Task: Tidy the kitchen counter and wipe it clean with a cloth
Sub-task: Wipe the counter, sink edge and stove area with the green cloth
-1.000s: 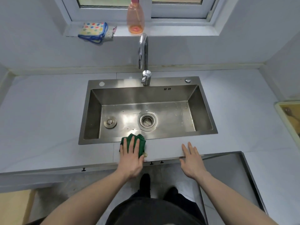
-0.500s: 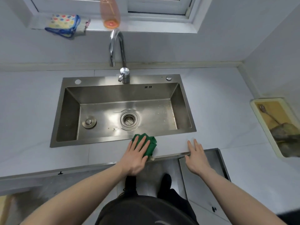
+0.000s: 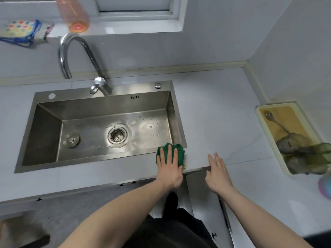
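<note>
A green cloth (image 3: 180, 151) lies bunched on the pale counter (image 3: 223, 122), at the front right corner of the steel sink (image 3: 32, 126). My left hand (image 3: 169, 167) presses flat on the cloth with straight fingers. My right hand (image 3: 217, 173) lies flat on the counter's front edge, a hand's width to the right of the cloth, holding nothing. A small yellowish smear shows by the cloth's lower right corner.
A curved tap (image 3: 78, 58) stands behind the sink. On the window sill are an orange bottle (image 3: 75, 15) and a spotted cloth (image 3: 19, 31). A tray (image 3: 265, 133) with a spoon (image 3: 274, 120) and dark items sits at the right wall.
My left hand has slid the green cloth to the right along the counter's front strip, from mid-sink to its right corner. My right hand stays flat on the edge. The view has swung right.
</note>
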Tool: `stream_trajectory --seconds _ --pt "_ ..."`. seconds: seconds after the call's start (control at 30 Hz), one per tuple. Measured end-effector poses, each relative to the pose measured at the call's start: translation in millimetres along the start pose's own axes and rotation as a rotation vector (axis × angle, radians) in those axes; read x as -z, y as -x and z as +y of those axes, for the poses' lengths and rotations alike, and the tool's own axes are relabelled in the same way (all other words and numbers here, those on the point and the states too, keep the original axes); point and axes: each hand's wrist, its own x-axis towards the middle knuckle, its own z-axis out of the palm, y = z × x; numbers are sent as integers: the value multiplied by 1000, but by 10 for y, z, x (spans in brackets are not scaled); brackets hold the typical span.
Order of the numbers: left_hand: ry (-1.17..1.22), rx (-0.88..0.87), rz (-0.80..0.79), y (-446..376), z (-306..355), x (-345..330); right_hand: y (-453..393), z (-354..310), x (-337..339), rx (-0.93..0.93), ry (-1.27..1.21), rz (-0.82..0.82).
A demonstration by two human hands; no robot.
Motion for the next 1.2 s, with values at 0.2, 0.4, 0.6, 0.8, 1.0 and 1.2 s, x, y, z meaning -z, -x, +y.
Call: stream_trajectory --seconds 0.2,0.4,0.6,0.8,1.0,1.2 --pt "73 -116 -252 -415 873 97 -4 539 148 -75 -77 29" --pt "262 -165 -3 -64 386 461 -96 -26 207 198 -178 144" --pt "-219 -56 -50 224 -643 330 -278 -618 -34 266 166 -42" --pt "-339 -110 -69 24 -616 269 -435 -76 107 186 156 -5" --pt "-365 -50 -101 -31 -586 214 -685 982 441 -89 111 36" --pt "-328 -3 -111 -81 -496 226 -727 801 404 -283 -32 41"
